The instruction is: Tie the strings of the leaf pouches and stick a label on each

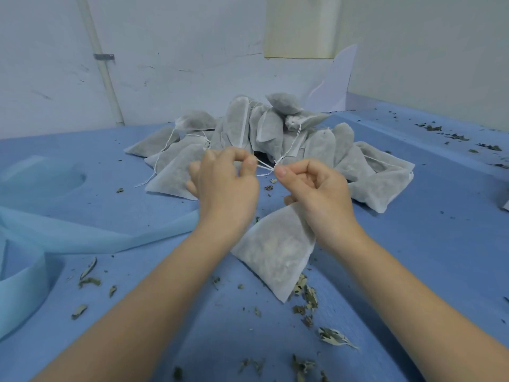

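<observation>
A white mesh pouch (275, 249) filled with dried leaves lies on the blue surface, its neck hidden under my right hand. My left hand (225, 183) and my right hand (314, 188) hover just above it, each pinching an end of the white string (264, 166) stretched between their fingertips. Behind the hands a pile of similar leaf pouches (264, 133) is heaped up, with loose strings trailing from several of them. No label shows.
Dried leaf bits (305, 296) are scattered over the blue surface (413, 244) near me and at the far right. Light blue fabric (33, 238) is folded along the left. A white wall with a pipe (106, 75) stands behind the pile.
</observation>
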Tool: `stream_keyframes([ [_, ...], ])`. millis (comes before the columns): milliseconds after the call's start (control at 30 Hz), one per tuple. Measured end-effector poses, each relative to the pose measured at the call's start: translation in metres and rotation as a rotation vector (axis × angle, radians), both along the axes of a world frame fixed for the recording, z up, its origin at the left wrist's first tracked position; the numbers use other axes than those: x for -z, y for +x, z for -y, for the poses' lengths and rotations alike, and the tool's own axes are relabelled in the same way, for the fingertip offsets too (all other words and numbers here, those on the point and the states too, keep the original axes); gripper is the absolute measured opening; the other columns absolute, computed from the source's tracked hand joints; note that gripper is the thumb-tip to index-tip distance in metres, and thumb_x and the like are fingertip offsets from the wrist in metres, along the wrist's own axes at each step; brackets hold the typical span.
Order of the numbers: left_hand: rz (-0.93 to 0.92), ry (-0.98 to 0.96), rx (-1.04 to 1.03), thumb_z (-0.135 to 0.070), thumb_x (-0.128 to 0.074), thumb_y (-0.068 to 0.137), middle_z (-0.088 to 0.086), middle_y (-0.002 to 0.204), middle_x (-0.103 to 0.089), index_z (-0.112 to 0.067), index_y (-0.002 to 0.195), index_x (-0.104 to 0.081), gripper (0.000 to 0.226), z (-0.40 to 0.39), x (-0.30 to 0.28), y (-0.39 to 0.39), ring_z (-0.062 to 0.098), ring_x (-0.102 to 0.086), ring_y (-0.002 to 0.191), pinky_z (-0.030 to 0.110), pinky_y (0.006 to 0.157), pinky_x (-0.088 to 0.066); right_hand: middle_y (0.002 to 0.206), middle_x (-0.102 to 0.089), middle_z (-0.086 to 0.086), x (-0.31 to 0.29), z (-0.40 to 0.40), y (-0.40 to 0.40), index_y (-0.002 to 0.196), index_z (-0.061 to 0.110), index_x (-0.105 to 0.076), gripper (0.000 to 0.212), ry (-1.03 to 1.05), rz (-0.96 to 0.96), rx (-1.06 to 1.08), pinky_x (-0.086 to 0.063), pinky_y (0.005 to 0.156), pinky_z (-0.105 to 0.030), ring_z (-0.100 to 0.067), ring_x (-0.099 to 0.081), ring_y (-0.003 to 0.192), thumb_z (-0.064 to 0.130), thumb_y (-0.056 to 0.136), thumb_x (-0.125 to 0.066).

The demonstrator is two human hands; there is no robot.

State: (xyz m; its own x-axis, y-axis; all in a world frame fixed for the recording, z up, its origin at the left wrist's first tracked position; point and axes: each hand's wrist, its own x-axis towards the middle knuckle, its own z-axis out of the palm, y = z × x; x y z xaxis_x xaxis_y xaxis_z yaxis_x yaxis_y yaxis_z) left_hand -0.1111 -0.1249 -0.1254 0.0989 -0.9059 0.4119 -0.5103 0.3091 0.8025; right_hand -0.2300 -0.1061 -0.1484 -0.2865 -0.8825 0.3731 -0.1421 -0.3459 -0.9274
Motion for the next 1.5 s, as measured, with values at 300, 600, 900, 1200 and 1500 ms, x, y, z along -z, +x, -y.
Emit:
stream_keyframes([
  [300, -0.099, -0.079, 0.146, -0.026, -0.058, 0.089, -0.013, 0.090, -0.043, -0.026, 0.094, -0.057, 0.005, -0.005, 0.011, -0.005, 0.017, -0.044, 0.102, 0.027, 0.093, -0.035, 0.044, -0.041, 0.008, -0.002, 0.002, -0.012, 0.079, 0.019, -0.074, 0.003, -0.010, 0.272, 0.092, -0.032, 0.040, -0.018, -0.006, -0.029, 0.038, 0.020, 0.082, -0.074],
  [600, -0.695, 0.604, 0.343, -0.037, -0.067, 0.081, 0.008, 0.095, -0.072, -0.004, 0.102, -0.065, 0.039, -0.011, 0.022, -0.019, 0.022, -0.069, 0.085, 0.040, 0.084, -0.055, 0.040, -0.028, 0.012, -0.002, 0.013, -0.024, 0.059, 0.024, -0.057, 0.031, -0.023, 0.909, 0.179, -0.028, 0.037, -0.017, -0.005, -0.021, 0.035, 0.016, 0.086, -0.070],
  [900, -0.941, 0.651, 0.383, -0.025, -0.060, 0.090, 0.013, 0.092, -0.071, -0.003, 0.101, -0.065, 0.026, -0.002, 0.019, -0.014, 0.023, -0.069, 0.079, 0.035, 0.075, -0.055, 0.082, -0.074, 0.010, 0.001, 0.009, -0.028, 0.075, 0.025, -0.077, 0.015, 0.008, 0.252, -0.068, -0.048, 0.069, -0.013, -0.003, -0.068, 0.080, 0.036, 0.066, -0.076],
  [1200, -0.759, 0.466, 0.358, -0.016, -0.068, 0.083, 0.015, 0.090, -0.071, 0.002, 0.097, -0.067, 0.023, 0.002, 0.020, -0.009, 0.029, -0.069, 0.085, 0.041, 0.085, -0.053, 0.092, -0.069, 0.012, 0.006, 0.006, -0.027, 0.072, 0.025, -0.074, 0.011, -0.098, -0.152, -0.080, -0.046, 0.083, -0.014, 0.000, -0.062, 0.092, 0.017, 0.079, -0.075],
  [1500, -0.765, 0.311, 0.210, -0.007, -0.062, 0.088, 0.003, 0.076, -0.069, -0.009, 0.080, -0.063, 0.009, 0.021, 0.006, 0.016, 0.018, -0.068, 0.069, 0.028, 0.067, -0.056, 0.111, -0.071, -0.001, -0.001, 0.023, -0.020, 0.107, 0.025, -0.070, 0.023, 0.100, -0.018, -0.208, -0.047, 0.100, -0.028, -0.010, -0.065, 0.105, 0.025, 0.100, -0.048],
])
